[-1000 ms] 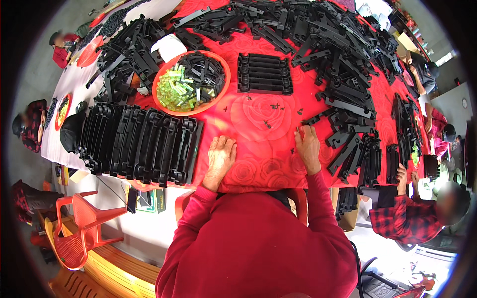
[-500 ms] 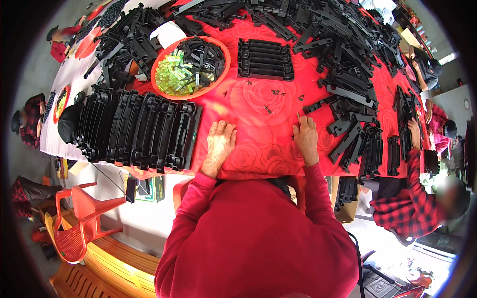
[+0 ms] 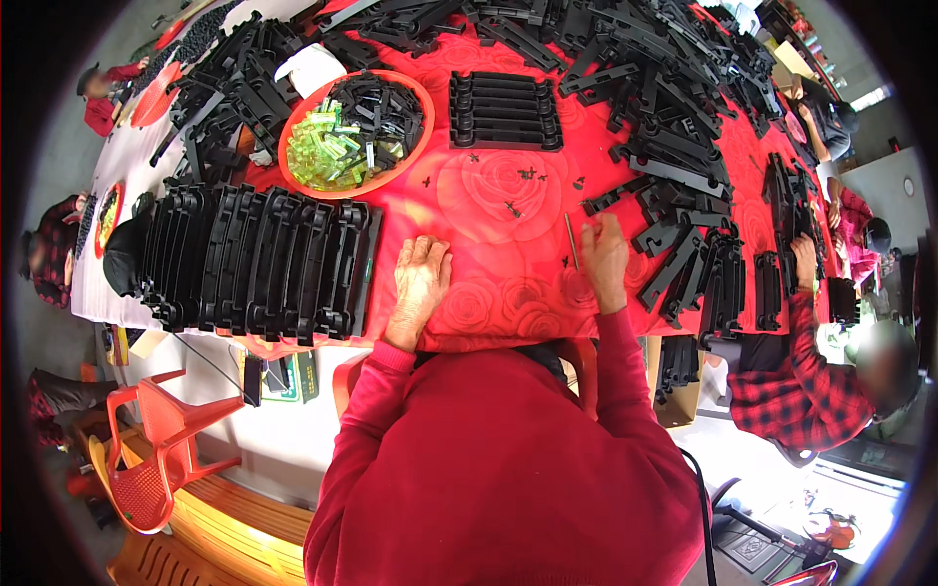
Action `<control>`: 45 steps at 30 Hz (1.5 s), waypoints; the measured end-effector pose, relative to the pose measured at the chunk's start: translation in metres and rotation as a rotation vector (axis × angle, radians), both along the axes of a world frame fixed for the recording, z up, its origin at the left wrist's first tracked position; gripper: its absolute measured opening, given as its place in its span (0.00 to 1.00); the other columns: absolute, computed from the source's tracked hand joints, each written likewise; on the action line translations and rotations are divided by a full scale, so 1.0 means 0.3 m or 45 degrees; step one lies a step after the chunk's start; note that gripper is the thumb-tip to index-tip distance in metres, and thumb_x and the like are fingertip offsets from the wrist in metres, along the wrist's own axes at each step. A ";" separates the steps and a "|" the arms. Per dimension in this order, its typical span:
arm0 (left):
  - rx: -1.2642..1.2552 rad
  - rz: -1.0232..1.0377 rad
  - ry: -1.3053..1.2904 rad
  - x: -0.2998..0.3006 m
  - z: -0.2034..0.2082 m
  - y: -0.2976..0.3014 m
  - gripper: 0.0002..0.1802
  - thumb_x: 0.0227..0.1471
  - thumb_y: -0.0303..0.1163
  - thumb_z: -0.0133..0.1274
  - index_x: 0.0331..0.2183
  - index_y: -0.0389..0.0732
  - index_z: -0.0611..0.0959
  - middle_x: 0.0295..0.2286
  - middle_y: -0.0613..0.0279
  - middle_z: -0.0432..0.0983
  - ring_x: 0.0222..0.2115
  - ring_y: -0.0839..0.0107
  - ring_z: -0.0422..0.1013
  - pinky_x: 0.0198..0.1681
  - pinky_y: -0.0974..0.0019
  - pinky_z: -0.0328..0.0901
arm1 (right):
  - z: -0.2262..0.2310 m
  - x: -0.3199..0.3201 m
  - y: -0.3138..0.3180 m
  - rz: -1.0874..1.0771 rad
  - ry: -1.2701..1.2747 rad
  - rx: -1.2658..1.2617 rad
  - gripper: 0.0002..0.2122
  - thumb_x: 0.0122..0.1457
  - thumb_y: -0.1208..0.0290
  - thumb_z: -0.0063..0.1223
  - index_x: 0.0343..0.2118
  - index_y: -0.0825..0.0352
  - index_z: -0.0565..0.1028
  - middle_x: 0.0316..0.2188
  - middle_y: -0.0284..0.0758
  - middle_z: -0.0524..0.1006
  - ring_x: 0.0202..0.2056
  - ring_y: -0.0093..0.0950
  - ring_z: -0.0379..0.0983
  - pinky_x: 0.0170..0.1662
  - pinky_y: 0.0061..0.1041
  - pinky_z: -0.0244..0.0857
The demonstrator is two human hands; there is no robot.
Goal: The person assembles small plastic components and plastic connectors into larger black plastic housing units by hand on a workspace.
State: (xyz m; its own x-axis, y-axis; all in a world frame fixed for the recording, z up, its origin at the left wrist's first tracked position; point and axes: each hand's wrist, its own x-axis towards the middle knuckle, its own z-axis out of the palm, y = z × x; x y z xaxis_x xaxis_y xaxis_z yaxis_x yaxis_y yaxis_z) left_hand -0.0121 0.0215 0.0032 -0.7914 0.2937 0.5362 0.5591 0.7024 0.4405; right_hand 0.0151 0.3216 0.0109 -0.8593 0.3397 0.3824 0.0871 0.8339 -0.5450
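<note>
My left hand [image 3: 422, 278] lies flat on the red tablecloth [image 3: 498, 278], fingers stretched out and nothing in it. Just right of a thin metal rod [image 3: 572, 241] on the cloth is my right hand [image 3: 606, 256]; it looks apart from the rod, and its fingers are smeared by motion. Beyond the hands, several small dark bits [image 3: 528, 176] are scattered. Farther off sits a flat row of black plastic strips [image 3: 504, 110]. A red-rimmed basin [image 3: 427, 132] at the left holds clear yellow-green pieces [image 3: 320, 146] and small black parts [image 3: 386, 109].
A long row of black plastic parts [image 3: 256, 259] stands left of my left hand. Loose black strips [image 3: 674, 107] heap at the far right, with more [image 3: 718, 278] by my right hand. A co-worker in a checked shirt [image 3: 796, 376] sits at the right. An orange chair [image 3: 171, 430] stands left.
My right hand has moved off the thin rod, which now lies bare on the cloth. My left hand rests as before. The whole view has shifted slightly.
</note>
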 end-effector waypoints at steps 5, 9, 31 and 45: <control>-0.002 0.016 -0.021 0.007 0.003 -0.006 0.08 0.42 0.27 0.54 0.30 0.39 0.78 0.30 0.58 0.72 0.32 0.56 0.67 0.36 0.57 0.64 | 0.073 -0.108 0.052 -0.225 -0.055 0.142 0.20 0.55 0.59 0.52 0.43 0.69 0.64 0.29 0.49 0.74 0.29 0.50 0.72 0.31 0.42 0.67; 0.006 0.008 -0.010 0.005 -0.003 -0.004 0.08 0.43 0.27 0.54 0.30 0.39 0.78 0.30 0.57 0.71 0.32 0.56 0.67 0.37 0.56 0.64 | 0.060 -0.166 0.041 -0.370 -0.356 0.347 0.27 0.53 0.49 0.50 0.46 0.68 0.61 0.29 0.53 0.73 0.31 0.52 0.73 0.33 0.43 0.68; 0.332 0.011 -0.124 0.010 0.027 -0.023 0.14 0.43 0.26 0.53 0.37 0.37 0.77 0.31 0.53 0.72 0.35 0.53 0.67 0.40 0.55 0.63 | 0.219 0.178 -0.156 0.537 -0.093 -0.584 0.35 0.46 0.87 0.52 0.60 0.63 0.55 0.34 0.30 0.68 0.31 0.21 0.65 0.35 0.20 0.64; -0.007 -0.163 -0.211 0.093 0.060 -0.064 0.22 0.41 0.32 0.59 0.42 0.39 0.76 0.39 0.54 0.72 0.44 0.55 0.65 0.47 0.56 0.59 | 0.060 0.019 -0.140 0.968 -0.053 0.062 0.17 0.48 0.85 0.47 0.43 0.71 0.70 0.32 0.43 0.69 0.37 0.42 0.67 0.40 0.36 0.64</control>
State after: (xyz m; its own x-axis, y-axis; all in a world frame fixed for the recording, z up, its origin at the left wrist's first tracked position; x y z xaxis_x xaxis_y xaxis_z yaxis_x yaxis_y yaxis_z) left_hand 0.0157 0.0023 0.0213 -0.8249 0.3998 0.3997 0.5639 0.6329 0.5306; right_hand 0.0209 0.2795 0.0290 -0.8640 -0.3678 0.3438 -0.5010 0.6955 -0.5151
